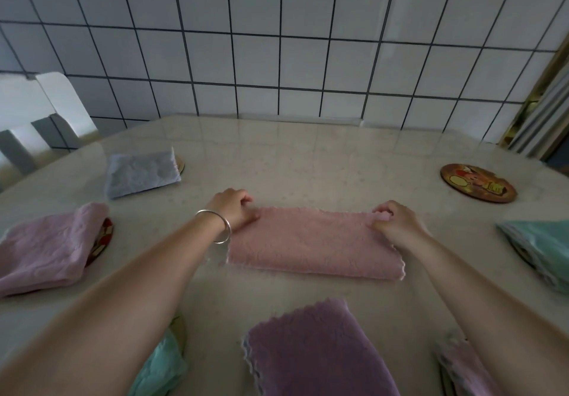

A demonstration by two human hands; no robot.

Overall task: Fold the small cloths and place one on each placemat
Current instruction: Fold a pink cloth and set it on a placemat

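Observation:
A pink cloth (pixel 311 244) lies in the middle of the table, folded into a long strip. My left hand (pixel 235 207) pinches its far left corner and my right hand (pixel 392 221) pinches its far right corner. A round picture placemat (pixel 477 182) at the far right is bare. A folded grey cloth (pixel 140 172) covers a placemat (pixel 181 166) at the far left. A folded lilac cloth (pixel 46 246) lies on another placemat (pixel 103 241) at the left. A purple cloth (pixel 314 352) lies flat near me.
A teal cloth (pixel 542 247) sits at the right edge and another teal cloth (pixel 160 368) at the lower left. A lilac cloth (pixel 462 365) shows under my right forearm. A tiled wall (pixel 277 41) backs the marble table (pixel 308 155). A white chair (pixel 40 112) stands at the left.

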